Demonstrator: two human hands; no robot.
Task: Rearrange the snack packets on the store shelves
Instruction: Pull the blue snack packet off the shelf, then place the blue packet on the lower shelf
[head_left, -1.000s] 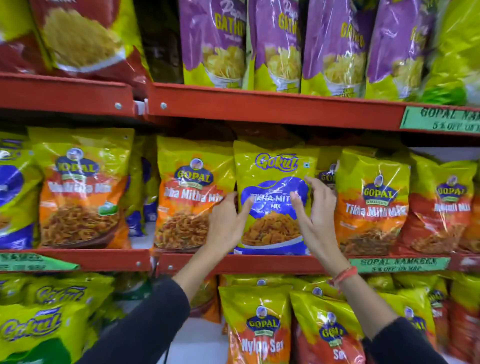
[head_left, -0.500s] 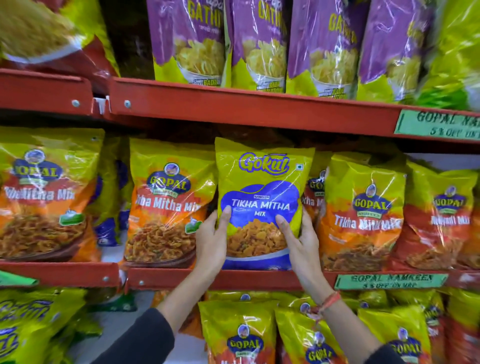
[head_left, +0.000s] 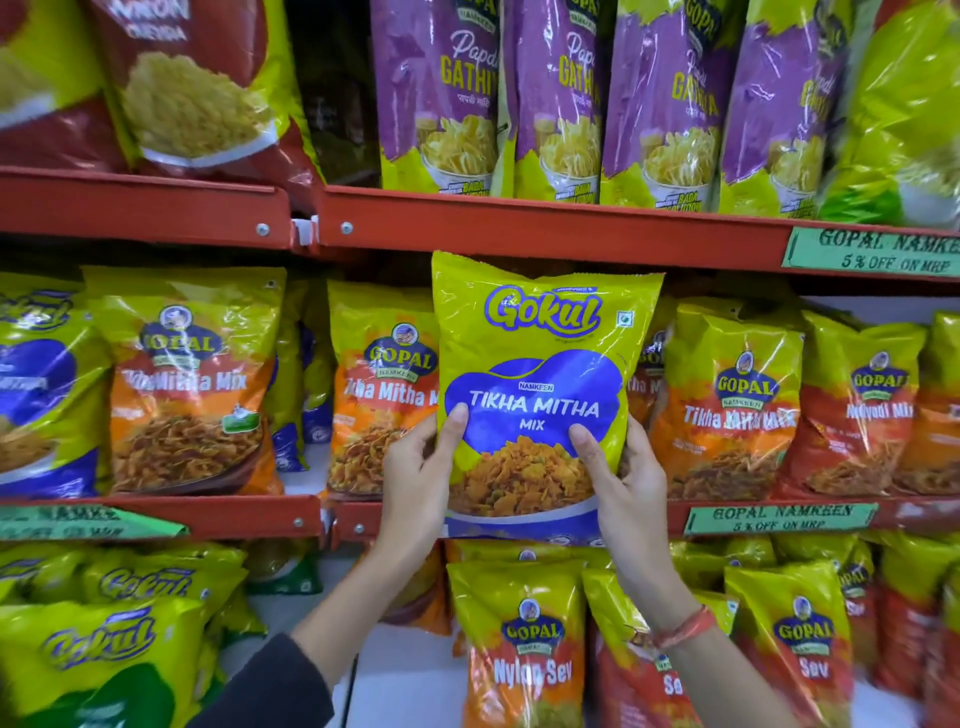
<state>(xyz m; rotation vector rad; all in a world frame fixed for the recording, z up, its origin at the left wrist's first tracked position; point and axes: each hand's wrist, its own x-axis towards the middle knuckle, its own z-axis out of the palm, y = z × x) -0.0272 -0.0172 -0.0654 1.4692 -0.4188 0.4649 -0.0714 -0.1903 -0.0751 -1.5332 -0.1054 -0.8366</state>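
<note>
A yellow and blue Gokul Tikha Mitha Mix packet (head_left: 540, 353) stands upright in front of the middle shelf (head_left: 208, 514), lifted clear of the row behind it. My left hand (head_left: 421, 478) grips its lower left edge with the thumb on the front. Its lower right edge is held by my right hand (head_left: 626, 488), which has a red thread around the wrist. Orange Gopal Tikha Mitha Mix packets (head_left: 384, 389) flank it on both sides, and one to the right (head_left: 727, 395) is partly hidden behind it.
Purple Gathiya packets (head_left: 561, 104) line the top shelf (head_left: 545, 228), with red packets (head_left: 182, 88) to their left. Below stand Gopal Sev packets (head_left: 524, 654) and Gokul packets (head_left: 104, 649). Green price labels (head_left: 779, 519) hang on the shelf edges.
Both hands closed on the Gokul packet's lower sides and drew it out of the row toward me and a little upward. It appears larger and covers the shelf edge.
</note>
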